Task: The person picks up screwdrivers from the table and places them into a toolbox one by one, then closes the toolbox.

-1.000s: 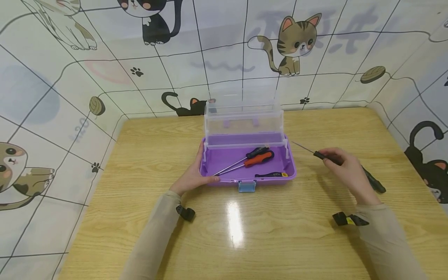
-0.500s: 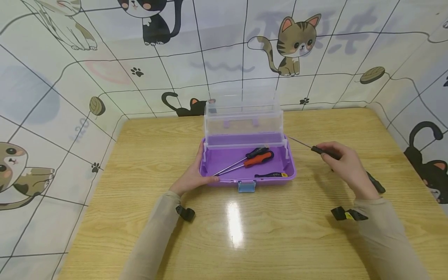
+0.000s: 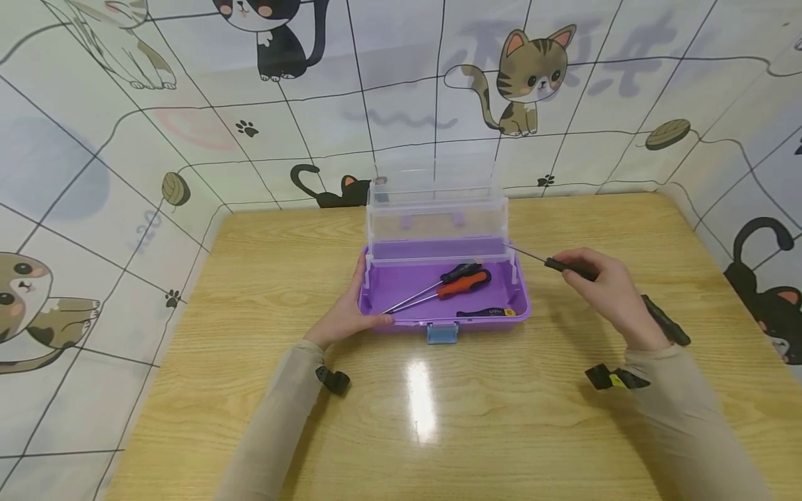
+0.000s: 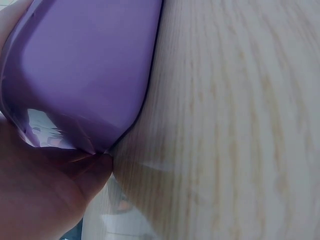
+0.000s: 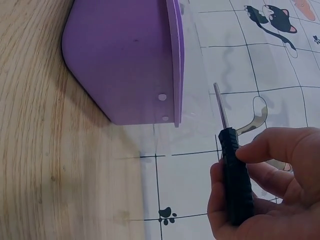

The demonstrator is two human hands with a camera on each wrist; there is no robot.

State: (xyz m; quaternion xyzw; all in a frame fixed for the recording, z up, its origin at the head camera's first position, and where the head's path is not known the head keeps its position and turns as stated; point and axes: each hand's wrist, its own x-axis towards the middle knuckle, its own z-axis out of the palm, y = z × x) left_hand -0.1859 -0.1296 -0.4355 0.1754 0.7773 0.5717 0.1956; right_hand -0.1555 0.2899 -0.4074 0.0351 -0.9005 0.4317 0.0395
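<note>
A purple toolbox (image 3: 526, 306) stands with its clear lid (image 3: 436, 223) raised. My left hand (image 3: 344, 314) grips its left end, thumb at the front rim and fingers along the side. In the air to the right, my right hand (image 3: 603, 292) holds a black-handled screwdriver (image 5: 236, 175); its thin shaft points left and overlaps the box's right back corner in the head view. Inside the box lie a black screwdriver (image 3: 461, 272), an orange-and-black screwdriver (image 3: 464, 284) and a black handle with a yellow end (image 3: 485, 313) along the front wall.
A black handle (image 3: 667, 323) lies on the wooden table (image 3: 501, 417) by the right wrist, partly hidden by it. A blue latch (image 3: 441, 334) hangs at the box's front. Behind the table rises a wall (image 3: 407, 104) printed with cartoon cats.
My right hand has moved left and slightly up with the screwdriver, bringing its tip from beside the box to over its right back corner. The left hand and the toolbox have stayed put.
</note>
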